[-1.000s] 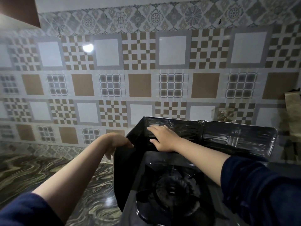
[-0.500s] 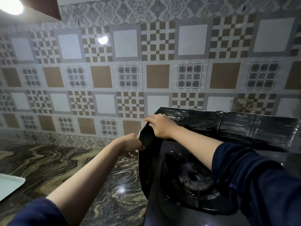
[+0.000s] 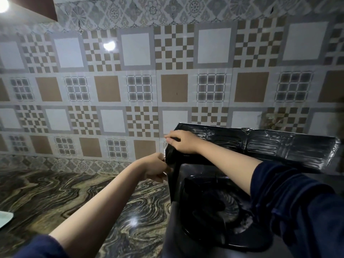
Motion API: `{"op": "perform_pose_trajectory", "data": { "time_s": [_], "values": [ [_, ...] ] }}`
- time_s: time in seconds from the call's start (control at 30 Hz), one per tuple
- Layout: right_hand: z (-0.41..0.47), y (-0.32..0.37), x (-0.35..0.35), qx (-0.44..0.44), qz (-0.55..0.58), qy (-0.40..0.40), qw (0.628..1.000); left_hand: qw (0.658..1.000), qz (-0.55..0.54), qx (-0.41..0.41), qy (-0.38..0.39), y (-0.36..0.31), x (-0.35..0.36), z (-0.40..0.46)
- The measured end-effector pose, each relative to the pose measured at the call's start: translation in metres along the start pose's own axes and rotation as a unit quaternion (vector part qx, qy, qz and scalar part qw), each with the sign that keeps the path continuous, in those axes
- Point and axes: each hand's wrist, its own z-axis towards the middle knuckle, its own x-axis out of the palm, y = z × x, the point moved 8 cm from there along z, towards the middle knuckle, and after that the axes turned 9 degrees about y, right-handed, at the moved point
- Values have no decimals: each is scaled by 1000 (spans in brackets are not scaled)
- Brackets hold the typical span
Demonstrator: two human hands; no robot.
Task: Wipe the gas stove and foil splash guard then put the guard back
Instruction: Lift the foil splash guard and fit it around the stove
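A dark, shiny foil splash guard [image 3: 275,146] stands along the back and left side of the black gas stove [image 3: 188,237], whose round burner [image 3: 223,209] shows below my right arm. My right hand [image 3: 183,141] grips the guard's top left corner, fingers curled over its edge. My left hand [image 3: 155,167] holds the outer edge of the guard's left side panel just below that corner. The left panel folds forward beside the stove.
A marbled dark countertop [image 3: 55,198] stretches left of the stove. A pale flat object [image 3: 4,217] lies at the far left edge. The patterned tiled wall [image 3: 141,86] rises directly behind the guard.
My right hand slid from the guard's inner back face to its top left corner. My left hand stayed on the side panel's edge. The view shifted left.
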Motion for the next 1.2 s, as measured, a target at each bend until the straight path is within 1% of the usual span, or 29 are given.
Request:
{"op": "perform_pose_trajectory", "data": {
  "time_s": [0.13,0.2,0.33,0.53,0.8,1.0,1.2],
  "values": [
    [-3,1,1,-18,-9,-28,999,1000,-1,-7,1,3,4,-1],
    [-3,0,3,-13,-10,-35,999,1000,13,-14,-8,3,3,-4],
    [-3,-3,6,12,-28,-26,999,996,66,-26,-55,4,-4,-15],
    [-1,1,6,37,-40,-25,998,991,67,34,-112,-12,-17,-34],
    [-11,17,-8,33,-48,-34,998,979,88,32,-182,-21,-33,-57],
    [-28,18,-15,36,-65,-41,996,978,78,29,-193,-21,-34,-57],
    [-36,19,-7,28,-56,-46,997,972,38,23,-229,-4,-31,-55]
  ]
}}
